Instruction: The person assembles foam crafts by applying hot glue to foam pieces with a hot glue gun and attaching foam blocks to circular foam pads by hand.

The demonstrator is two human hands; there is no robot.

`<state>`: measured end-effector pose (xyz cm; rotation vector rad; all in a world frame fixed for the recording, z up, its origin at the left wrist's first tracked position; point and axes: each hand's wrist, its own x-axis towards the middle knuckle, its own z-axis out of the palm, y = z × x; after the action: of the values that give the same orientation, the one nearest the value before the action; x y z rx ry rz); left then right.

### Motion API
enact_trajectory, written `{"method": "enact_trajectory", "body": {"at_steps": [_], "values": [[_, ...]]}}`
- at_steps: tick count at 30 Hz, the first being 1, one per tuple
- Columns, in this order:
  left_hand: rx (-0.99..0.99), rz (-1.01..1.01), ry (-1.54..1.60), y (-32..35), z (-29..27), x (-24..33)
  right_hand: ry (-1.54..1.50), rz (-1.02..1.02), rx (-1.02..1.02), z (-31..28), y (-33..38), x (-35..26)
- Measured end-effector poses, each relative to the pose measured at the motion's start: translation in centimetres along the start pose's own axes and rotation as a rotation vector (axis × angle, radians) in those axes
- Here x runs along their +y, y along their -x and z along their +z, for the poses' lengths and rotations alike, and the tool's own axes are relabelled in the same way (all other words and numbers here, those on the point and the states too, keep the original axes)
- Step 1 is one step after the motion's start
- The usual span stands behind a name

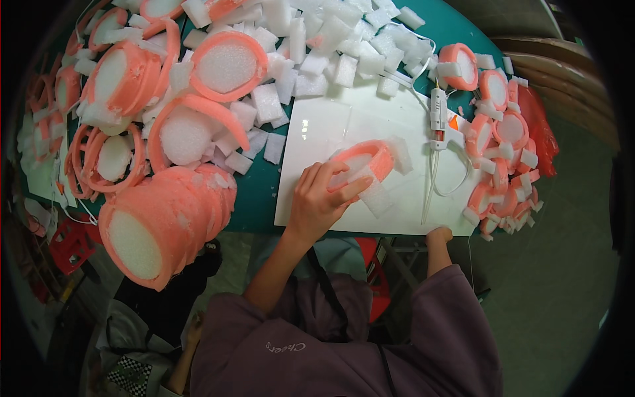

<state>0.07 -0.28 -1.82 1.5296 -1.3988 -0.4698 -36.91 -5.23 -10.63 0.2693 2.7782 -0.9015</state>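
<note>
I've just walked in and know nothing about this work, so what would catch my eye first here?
Probably the stack of pink foam rings with white centres, hanging over the table's near-left edge, with heaps of white foam blocks behind. At centre, the left hand presses a pink foam piece on a white board; a glue gun lies to its right.
</note>
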Motion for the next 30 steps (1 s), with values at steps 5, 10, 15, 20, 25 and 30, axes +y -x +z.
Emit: {"method": "enact_trajectory", "body": {"at_steps": [5, 10, 15, 20, 25, 30], "values": [[0.019, 0.013, -0.004, 0.0, 0.0, 0.1, -0.053, 0.046, 0.052, 0.6, -2.7, 0.5], [-0.002, -0.001, -0.030, 0.6, 0.1, 0.0, -0.075, 0.108, 0.015, 0.7, -3.6, 0.7], [0.012, -0.011, -0.003, 0.4, 0.1, 0.0, -0.049, 0.021, -0.004, 0.5, -3.3, 0.7], [-0.004, -0.020, 0.005, 0.5, 0.2, -0.2, 0.038, -0.021, 0.036, -0.1, -0.1, -0.3], [0.011, -0.016, 0.020, 0.5, 0.3, -0.2, 0.014, -0.022, -0.010, -0.3, -0.2, -0.4], [0.005, -0.032, 0.031, 0.6, 0.2, -0.1, 0.017, -0.031, -0.089, 0.0, -2.0, 0.0]]}}
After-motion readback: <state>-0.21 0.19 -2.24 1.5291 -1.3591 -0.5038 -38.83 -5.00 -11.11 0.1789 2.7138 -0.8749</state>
